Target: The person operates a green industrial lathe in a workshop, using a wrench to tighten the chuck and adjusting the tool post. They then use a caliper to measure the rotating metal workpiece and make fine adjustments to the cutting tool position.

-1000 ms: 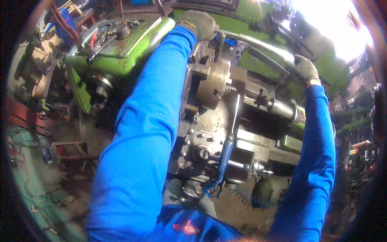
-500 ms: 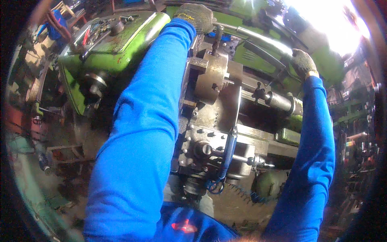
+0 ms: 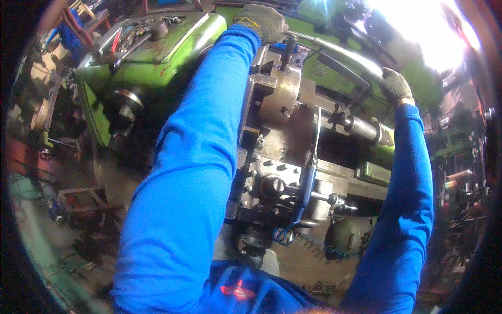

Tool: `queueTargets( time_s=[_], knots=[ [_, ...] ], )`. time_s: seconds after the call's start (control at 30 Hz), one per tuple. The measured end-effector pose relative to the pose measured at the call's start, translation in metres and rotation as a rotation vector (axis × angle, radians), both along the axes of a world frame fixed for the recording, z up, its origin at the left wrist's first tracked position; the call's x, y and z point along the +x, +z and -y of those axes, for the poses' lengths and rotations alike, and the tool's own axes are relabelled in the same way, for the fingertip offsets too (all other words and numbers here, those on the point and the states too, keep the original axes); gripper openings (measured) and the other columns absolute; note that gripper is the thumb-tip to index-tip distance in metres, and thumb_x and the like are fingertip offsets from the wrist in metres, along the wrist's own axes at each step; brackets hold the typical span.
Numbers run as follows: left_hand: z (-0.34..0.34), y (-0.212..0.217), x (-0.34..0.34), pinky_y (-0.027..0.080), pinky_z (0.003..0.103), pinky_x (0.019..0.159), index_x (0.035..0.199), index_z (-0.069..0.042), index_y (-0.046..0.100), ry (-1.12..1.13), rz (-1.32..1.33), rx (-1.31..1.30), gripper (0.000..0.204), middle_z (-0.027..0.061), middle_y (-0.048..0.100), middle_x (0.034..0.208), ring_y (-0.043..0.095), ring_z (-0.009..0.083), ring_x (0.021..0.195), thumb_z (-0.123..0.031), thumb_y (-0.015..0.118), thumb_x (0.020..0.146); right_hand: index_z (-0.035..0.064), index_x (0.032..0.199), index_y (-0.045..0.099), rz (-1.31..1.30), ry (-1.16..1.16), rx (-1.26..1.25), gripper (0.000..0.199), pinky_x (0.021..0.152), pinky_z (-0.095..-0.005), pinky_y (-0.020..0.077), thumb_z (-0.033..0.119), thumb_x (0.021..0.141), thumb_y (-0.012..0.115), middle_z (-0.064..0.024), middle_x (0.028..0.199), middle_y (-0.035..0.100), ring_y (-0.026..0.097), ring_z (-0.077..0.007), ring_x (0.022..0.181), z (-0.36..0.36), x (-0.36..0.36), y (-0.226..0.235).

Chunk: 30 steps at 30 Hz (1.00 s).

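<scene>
Steel bar (image 3: 342, 52) clamped near its 2 ends by left hand (image 3: 261, 24) and right hand (image 3: 396, 86); slip could be caused by chuck key (image 3: 288, 51) poorly seated in lathe chuck (image 3: 283, 97).

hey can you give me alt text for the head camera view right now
A person's gloved left hand and right hand hold a long metal bar over a lathe. Nearer the body lies a blue-handled tool; a green housing at left carries small tools.

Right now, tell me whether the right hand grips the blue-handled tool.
No, the right hand is closed on the long metal bar.
</scene>
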<state>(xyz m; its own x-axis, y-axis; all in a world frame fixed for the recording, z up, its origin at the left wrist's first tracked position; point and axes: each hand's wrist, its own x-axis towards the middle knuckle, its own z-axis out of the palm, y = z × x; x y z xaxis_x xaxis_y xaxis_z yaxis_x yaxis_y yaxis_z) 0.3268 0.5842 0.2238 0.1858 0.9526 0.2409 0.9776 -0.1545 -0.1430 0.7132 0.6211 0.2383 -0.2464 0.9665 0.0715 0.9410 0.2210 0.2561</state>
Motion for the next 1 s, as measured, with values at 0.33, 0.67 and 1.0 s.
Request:
queueTargets(
  time_s=[0.33,0.67,1.0],
  knots=[
    [-0.023,-0.005,-0.018,0.057,0.052,0.087,0.108,-0.015,0.080,-0.182,-0.054,0.027,0.044,0.0127,0.078,0.105,0.074,0.0352,0.096,-0.048,0.051,0.099,-0.0016,0.106,0.067,-0.022,0.118,0.108,0.059,0.092,-0.0520,0.0511,0.055,0.099,0.051,-0.0288,0.105,0.070,0.067,-0.0455,0.104,0.016,-0.002,-0.006],
    [-0.022,-0.022,-0.018,0.056,0.052,0.097,0.113,-0.014,0.077,-0.143,-0.013,0.110,0.040,0.0173,0.074,0.115,0.072,0.0371,0.108,-0.043,0.057,0.095,0.0026,0.108,0.068,-0.123,0.020,0.161,0.045,0.095,-0.0509,0.0514,0.044,0.093,0.063,-0.0258,0.112,0.071,0.067,-0.0435,0.110,0.010,0.012,-0.018],
    [-0.041,-0.025,-0.015,0.058,0.051,0.092,0.108,-0.017,0.079,-0.275,0.033,0.155,0.034,0.0171,0.076,0.109,0.073,0.0381,0.102,-0.039,0.060,0.090,0.0123,0.132,0.065,0.086,0.087,0.144,0.046,0.094,-0.0463,0.0541,0.038,0.095,0.066,-0.0190,0.117,0.070,0.068,-0.0369,0.109,0.035,0.005,-0.005]
  ],
)
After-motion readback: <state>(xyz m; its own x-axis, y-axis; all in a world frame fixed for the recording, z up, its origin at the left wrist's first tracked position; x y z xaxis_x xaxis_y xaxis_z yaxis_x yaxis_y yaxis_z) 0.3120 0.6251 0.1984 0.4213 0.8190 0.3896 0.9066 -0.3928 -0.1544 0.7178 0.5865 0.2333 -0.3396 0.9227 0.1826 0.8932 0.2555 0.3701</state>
